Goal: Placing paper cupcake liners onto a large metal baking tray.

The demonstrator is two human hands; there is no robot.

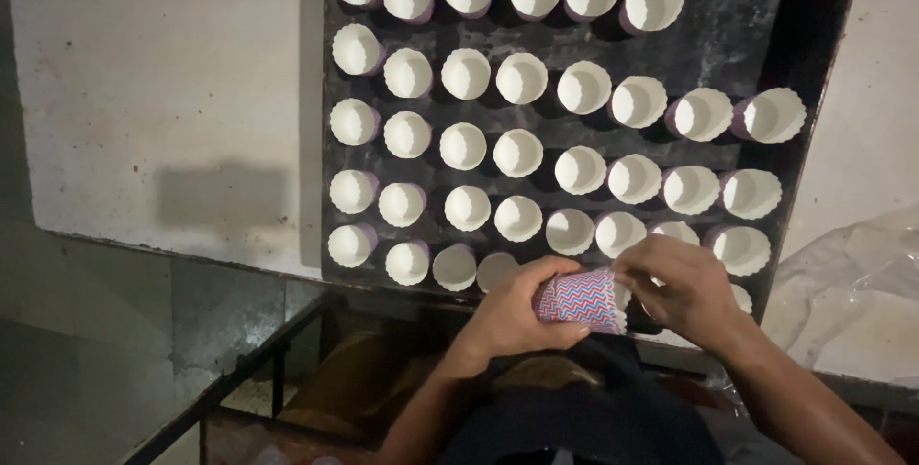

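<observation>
Fingers [522, 283] of the left hand [512, 307] curled snugly round a stack of paper cups [579, 300], gripping its patterned side wall. Fingers [637, 269] of the right hand [680, 288] pinched narrow at the stack's open end, thumb and forefinger touching the topmost rim. Stack lying on its side between both hands, just beyond the near edge of the baking tray [814, 15], mouth turned toward the right hand. Thin paper, ribbed and fluted, printed outside with a red, white and blue zigzag, plain white inside.

Dark metal tray, rectangular, shallow-walled, its floor scuffed and streaked with pale grey residue. Resting flat on a pale, speckled stone tabletop [163, 92], rough and stained in places. Filled with upright single cups [522, 77] in loose rows, round with scalloped rims, white within, a faint lilac tint on the outer walls. Far row short, ending before the tray's right-hand part; near row partly hidden behind the hands. Crumpled clear plastic sheet [852, 274] just off the tray's right side, glossy and wrinkled. Dark metal frame [239, 369] below the tray's near left corner, under the tabletop edge.
</observation>
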